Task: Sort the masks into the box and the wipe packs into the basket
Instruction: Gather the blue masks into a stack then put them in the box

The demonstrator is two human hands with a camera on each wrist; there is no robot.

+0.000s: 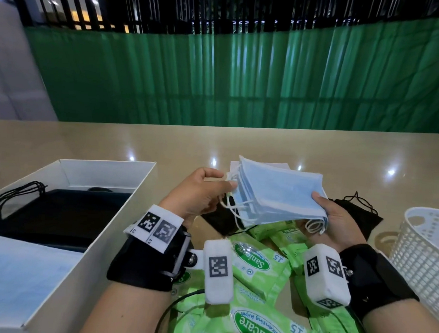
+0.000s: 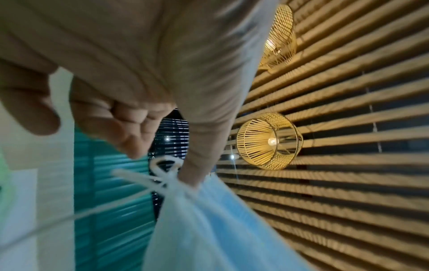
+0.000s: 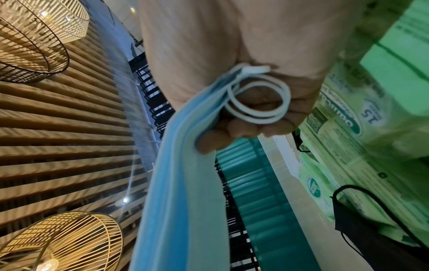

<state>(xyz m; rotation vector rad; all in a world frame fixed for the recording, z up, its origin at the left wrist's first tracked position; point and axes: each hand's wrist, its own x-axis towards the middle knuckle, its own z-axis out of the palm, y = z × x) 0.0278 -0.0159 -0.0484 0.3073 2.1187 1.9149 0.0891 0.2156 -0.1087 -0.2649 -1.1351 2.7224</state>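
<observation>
- A stack of blue surgical masks (image 1: 279, 193) is held in the air above the table (image 1: 239, 147), between the two hands, over the pile of green Sanicare wipe packs (image 1: 257, 267).
- The left hand (image 1: 200, 193) pinches the stack's left short edge between thumb and fingertips, beside the white ear loops (image 1: 233, 211).
- The right hand (image 1: 336, 220) cups the right short edge from below, thumb on top and fingers curled under, closed around the stack.
- The stack's long axis runs left to right, its broad face tilted toward the camera.
- The white box (image 1: 127, 200) stands at the left holding black masks (image 1: 57, 210) and pale blue ones; the box's near end is cut off.
- The white perforated basket (image 1: 419, 250) at the right is only partly in view.
- A black mask (image 1: 356, 213) lies on the table behind the right hand, partly hidden.
- Both wrist views are blurred and show mostly palm, mask edges and loops.
</observation>
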